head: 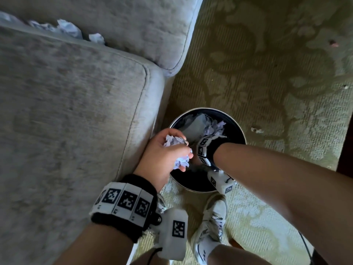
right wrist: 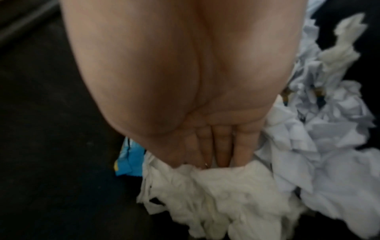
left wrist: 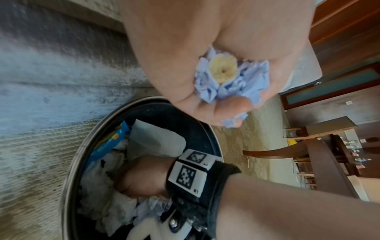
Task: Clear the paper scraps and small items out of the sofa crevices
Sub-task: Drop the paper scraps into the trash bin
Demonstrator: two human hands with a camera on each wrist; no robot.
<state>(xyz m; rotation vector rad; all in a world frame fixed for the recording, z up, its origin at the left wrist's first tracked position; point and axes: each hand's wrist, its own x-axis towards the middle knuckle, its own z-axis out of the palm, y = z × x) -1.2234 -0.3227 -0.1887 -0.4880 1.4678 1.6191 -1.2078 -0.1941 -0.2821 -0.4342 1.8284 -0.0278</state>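
Note:
My left hand (head: pixel 164 152) (left wrist: pixel 205 48) hovers over the left rim of a round black bin (head: pixel 206 108) (left wrist: pixel 71 175) and grips a wad of crumpled pale paper scraps (head: pixel 172 141) (left wrist: pixel 248 81). A small yellowish round piece (left wrist: pixel 223 69) sits in the middle of the wad. My right hand (left wrist: pixel 141 177) (right wrist: pixel 185 81) is down inside the bin. Its straight fingers (right wrist: pixel 223 146) press into white tissue (right wrist: pixel 216 194), which hides the tips. More crumpled scraps (head: pixel 68 28) lie in the crevice between the sofa seat cushion (head: pixel 66 111) and the back.
The bin stands on patterned carpet (head: pixel 267 83) against the sofa's front corner and holds tissues, paper and a blue wrapper (left wrist: pixel 107 142) (right wrist: pixel 127 160). A white shoe (head: pixel 212 226) is just below it. Small bits (head: pixel 257 130) lie on the carpet. Wooden furniture (left wrist: pixel 329 154) stands beyond.

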